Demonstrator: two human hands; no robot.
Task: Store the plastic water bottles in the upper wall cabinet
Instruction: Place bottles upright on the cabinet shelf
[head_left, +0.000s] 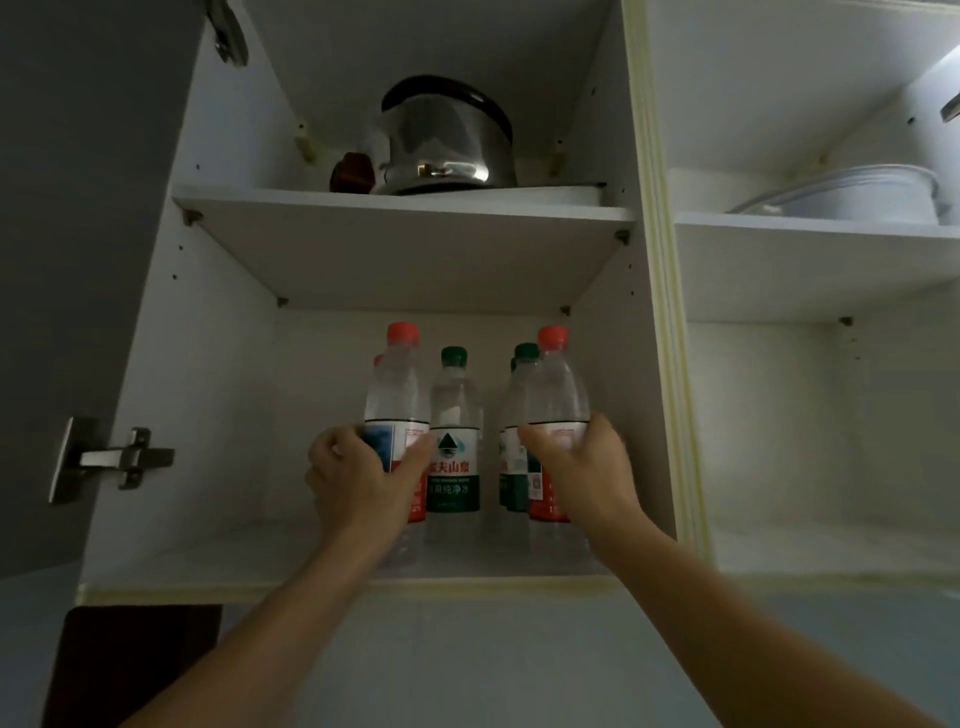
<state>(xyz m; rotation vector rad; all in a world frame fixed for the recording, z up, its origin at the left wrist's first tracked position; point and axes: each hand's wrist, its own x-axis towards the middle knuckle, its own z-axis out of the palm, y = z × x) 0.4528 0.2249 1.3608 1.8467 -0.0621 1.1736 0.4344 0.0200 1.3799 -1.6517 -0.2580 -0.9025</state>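
Bottles crowd the lower shelf (208, 545) of the cabinet. Left hand (358, 478) wraps a red-capped bottle (397, 384); right hand (582, 467) wraps another (558, 384), both near the front. A green-capped bottle (453, 415) stands between them, others behind. Pushing deeper could topple neighbours; letting go near the edge risks a fall.

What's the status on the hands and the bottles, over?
Left hand grips red-capped clear plastic bottle. Right hand grips second red-capped bottle. Both on lower cabinet shelf, green-capped bottle between. Nothing blocking.
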